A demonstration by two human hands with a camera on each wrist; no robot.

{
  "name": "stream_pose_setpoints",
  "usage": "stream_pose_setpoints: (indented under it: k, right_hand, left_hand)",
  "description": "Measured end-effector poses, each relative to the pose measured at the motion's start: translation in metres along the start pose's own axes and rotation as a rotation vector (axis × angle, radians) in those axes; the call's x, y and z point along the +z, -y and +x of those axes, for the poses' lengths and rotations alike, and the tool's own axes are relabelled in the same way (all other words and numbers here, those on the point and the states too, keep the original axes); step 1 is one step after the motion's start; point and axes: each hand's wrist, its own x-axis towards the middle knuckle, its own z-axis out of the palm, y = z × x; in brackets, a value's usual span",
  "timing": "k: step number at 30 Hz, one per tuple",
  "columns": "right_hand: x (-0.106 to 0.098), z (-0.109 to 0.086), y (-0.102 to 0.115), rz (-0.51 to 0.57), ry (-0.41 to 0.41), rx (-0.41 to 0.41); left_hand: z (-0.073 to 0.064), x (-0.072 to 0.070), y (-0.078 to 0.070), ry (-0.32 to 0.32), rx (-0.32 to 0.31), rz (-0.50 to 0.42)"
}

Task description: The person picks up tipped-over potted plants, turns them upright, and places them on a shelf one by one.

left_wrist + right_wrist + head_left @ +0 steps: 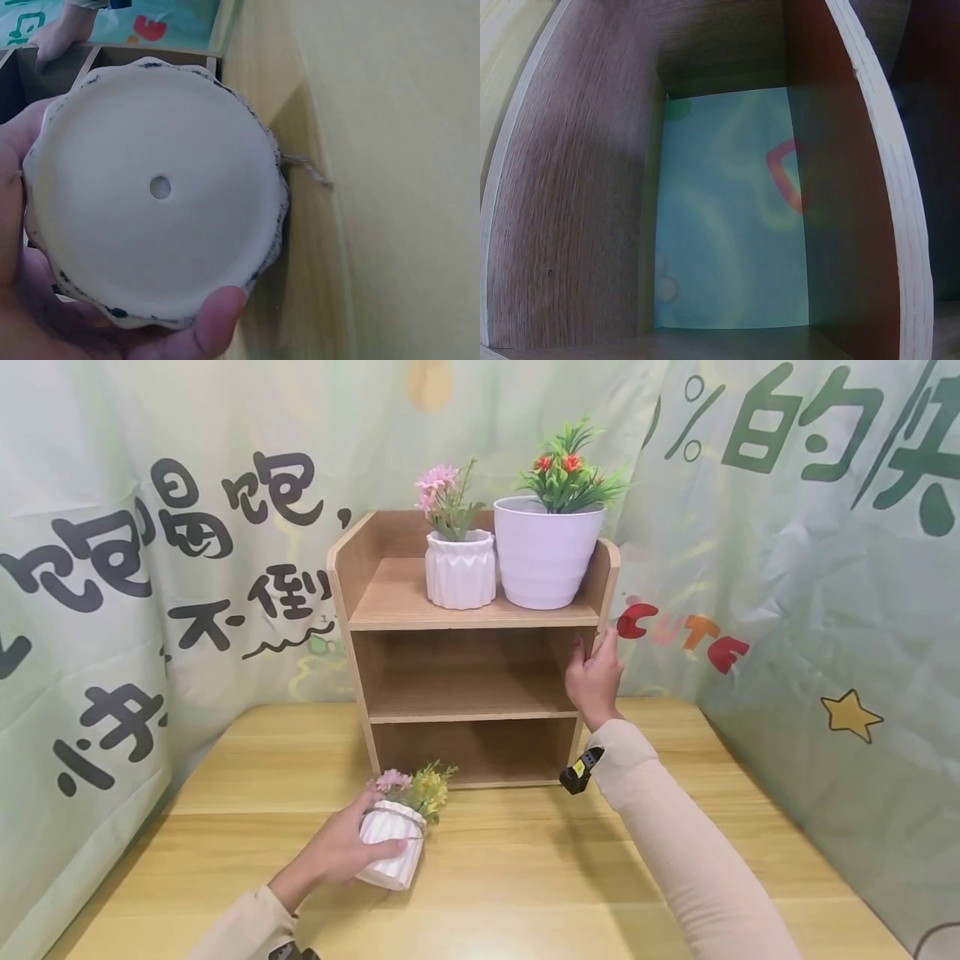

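Note:
My left hand (341,843) grips a white ribbed flowerpot (392,825) low over the table, its thumb across the side. Pink and yellow flowers (429,792) lean from the pot, which is tilted away from me. In the left wrist view the flat underside with a small drain hole (160,187) faces the camera, and a twine end (311,169) sticks out. My right hand (596,681) holds the right side panel of a wooden shelf (476,618) at the middle compartment. The right wrist view shows a shelf compartment (577,187) and no hand.
On the shelf's top stand a small white pot with pink flowers (461,572) and a larger white pot with red flowers (549,556). The two lower levels face forward. Printed cloth (795,577) hangs behind and beside the wooden table (510,877).

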Motion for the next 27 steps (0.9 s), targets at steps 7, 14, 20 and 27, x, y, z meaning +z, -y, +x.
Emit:
stream_pose_setpoints:
  k: [7, 14, 20, 27]
  right_hand:
    - [0.0, 0.001, 0.002, -0.001, -0.003, 0.0]
    - [0.001, 0.0, 0.0, 0.002, 0.006, 0.006]
    - [0.001, 0.0, 0.0, -0.002, -0.002, 0.0]
    - [0.002, 0.0, 0.0, 0.007, -0.009, -0.008]
  left_hand:
    - [0.002, 0.002, 0.0, 0.003, 0.058, 0.011]
    - [0.002, 0.005, 0.003, -0.008, 0.097, 0.037]
    - [0.002, 0.007, 0.002, -0.002, 0.135, 0.019]
    - [0.001, 0.011, -0.001, -0.054, 0.148, 0.029]
